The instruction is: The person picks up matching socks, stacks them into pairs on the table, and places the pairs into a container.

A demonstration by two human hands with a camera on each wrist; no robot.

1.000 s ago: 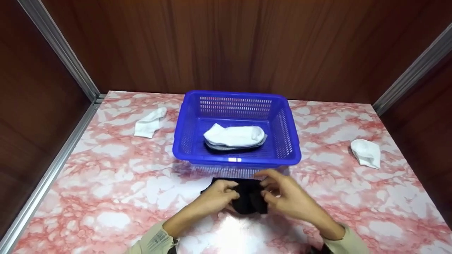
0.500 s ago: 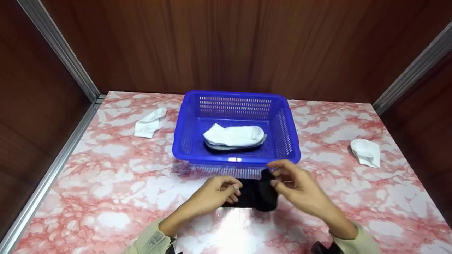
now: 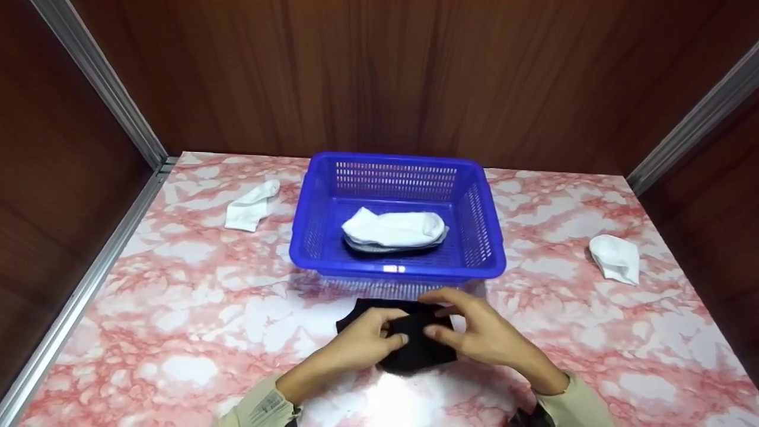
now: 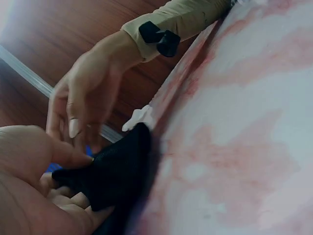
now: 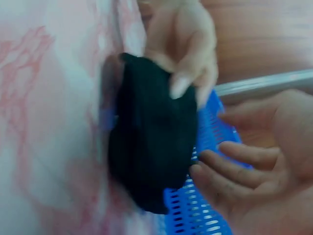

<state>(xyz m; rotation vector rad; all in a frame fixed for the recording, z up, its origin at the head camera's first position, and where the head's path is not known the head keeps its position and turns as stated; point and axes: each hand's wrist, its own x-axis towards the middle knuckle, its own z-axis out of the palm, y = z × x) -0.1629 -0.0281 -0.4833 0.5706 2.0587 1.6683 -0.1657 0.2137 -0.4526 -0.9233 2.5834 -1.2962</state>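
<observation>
1. Black, soft fabric sock bundle (image 3: 418,350): on the counter (image 3: 195,332), marbled red and white, just in front of the basket, between the two hands.
2. Left hand (image 3: 364,341): thumb and fingers pinch the bundle's edge, thumb on top.
3. Right hand (image 3: 483,332): fingers spread apart, at the bundle's other end; whether a fingertip touches the cloth, I cannot tell.
4. Blue rectangular plastic basket (image 3: 332,265), perforated: a white fabric sock (image 3: 397,229) lies atop darker cloth inside. A small white label (image 3: 394,268) on its front rim is too blurred to read.
5. Beige left sleeve (image 3: 258,409): dark printed marking, illegible.
</observation>
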